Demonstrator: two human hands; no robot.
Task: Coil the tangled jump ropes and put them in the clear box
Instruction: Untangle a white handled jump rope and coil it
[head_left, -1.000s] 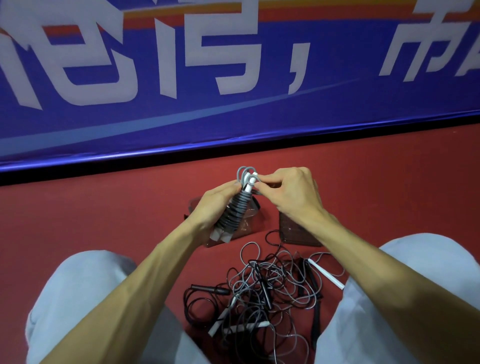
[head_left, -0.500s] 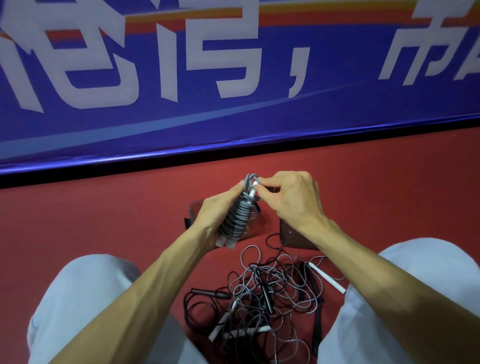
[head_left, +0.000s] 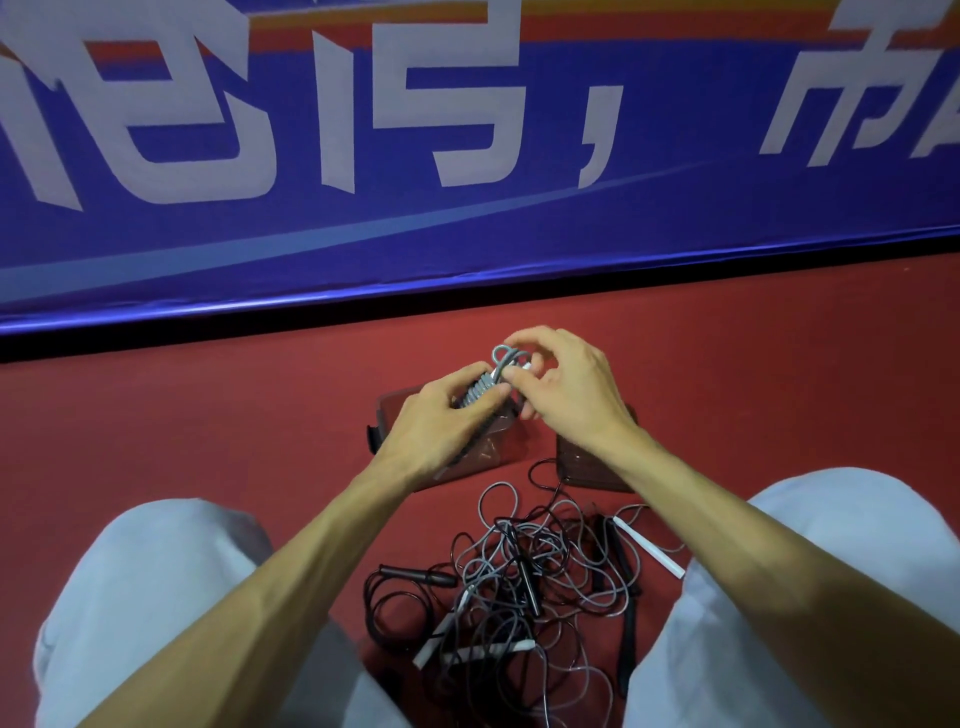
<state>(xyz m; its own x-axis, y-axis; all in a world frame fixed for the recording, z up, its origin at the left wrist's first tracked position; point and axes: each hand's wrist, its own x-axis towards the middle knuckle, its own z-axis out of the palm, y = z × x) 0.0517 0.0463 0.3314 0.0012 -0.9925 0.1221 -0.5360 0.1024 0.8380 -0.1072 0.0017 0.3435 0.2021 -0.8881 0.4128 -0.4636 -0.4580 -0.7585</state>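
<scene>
Hands up front in the head view, both busy on one coiled jump rope (head_left: 480, 391). The left hand (head_left: 434, 434) is closed around the grey bundle, wraps stacked tight along the handles, thumb pressing across them. The right hand (head_left: 563, 387) pinches the top of that bundle, fingertips clamped on the small grey loop and the white tip that pokes out above the left hand.

Directly beneath the hands sits the clear box (head_left: 387, 418) on the red floor (head_left: 208, 415), one black latch showing on the side just left of the left wrist. Its inside is mostly hidden by the hands; what it holds I cannot tell. Under the right wrist, just beside the box, lies a second clear piece (head_left: 589, 467), likely the lid.

Nearer the person than the hands, between the two pale-trousered knees (head_left: 156, 597), the tangled pile (head_left: 519, 582) sprawls on the floor: grey and black cords looped through each other, black handles and white handles sticking out at angles. A cord from the pile runs up to touch the lid piece.

Beyond the hands, a blue banner (head_left: 467, 234) with big white characters.
</scene>
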